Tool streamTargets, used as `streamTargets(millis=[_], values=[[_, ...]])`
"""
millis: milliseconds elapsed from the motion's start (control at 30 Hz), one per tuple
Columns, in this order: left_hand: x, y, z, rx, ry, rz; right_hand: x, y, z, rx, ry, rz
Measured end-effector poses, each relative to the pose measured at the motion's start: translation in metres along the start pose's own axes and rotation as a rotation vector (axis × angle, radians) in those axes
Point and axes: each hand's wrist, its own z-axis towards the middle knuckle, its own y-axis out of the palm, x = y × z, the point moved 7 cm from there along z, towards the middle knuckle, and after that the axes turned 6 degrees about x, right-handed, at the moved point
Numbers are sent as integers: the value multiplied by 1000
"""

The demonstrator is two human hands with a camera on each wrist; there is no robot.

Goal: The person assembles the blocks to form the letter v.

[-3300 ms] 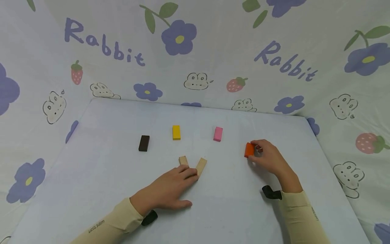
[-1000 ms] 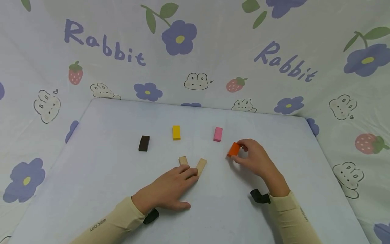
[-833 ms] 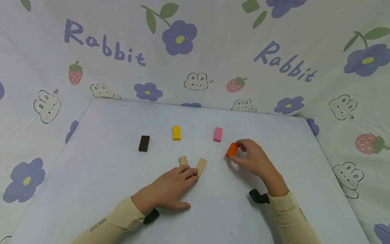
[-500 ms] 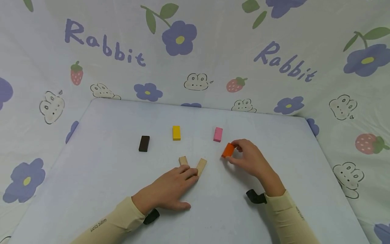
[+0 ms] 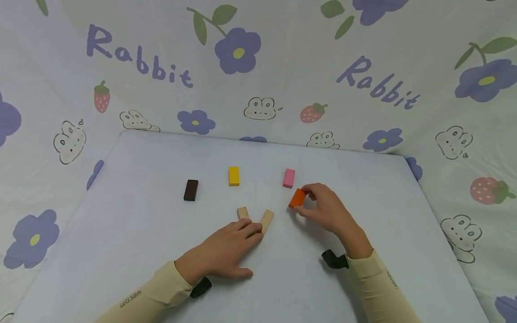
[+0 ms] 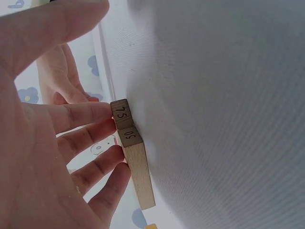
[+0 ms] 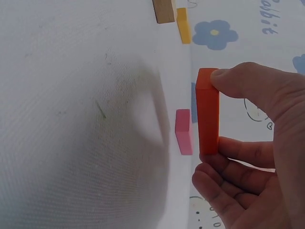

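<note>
Two plain wooden blocks [image 5: 266,220] stand in a V in the head view, their near ends partly covered by the left hand [image 5: 224,251]. In the left wrist view its fingertips touch the blocks, whose ends [image 6: 129,135] meet and bear printed numbers; the thumb is held away from them. An orange block [image 5: 297,198] is pinched by its two ends between thumb and fingers of the right hand [image 5: 329,213], to the right of the wooden pair. The right wrist view shows the orange block [image 7: 208,114] apart from the table surface.
Behind the hands lie a dark brown block [image 5: 191,190], a yellow block [image 5: 234,176] and a pink block [image 5: 288,178], the pink one close to the orange block. A patterned cloth [image 5: 282,67] rises behind the white table [image 5: 141,170].
The right hand has moved left with the orange block, from the right side of the table to beside the pink block, and the block has tilted. The left hand has stayed on the wooden blocks.
</note>
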Motion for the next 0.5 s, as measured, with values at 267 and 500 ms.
streamTargets(millis=[267,500], values=[[1,0,0,8,3,4,-6,3,2,3,-16,8],[1,0,0,7,9,12,-11,7,3,-1,-37,21]])
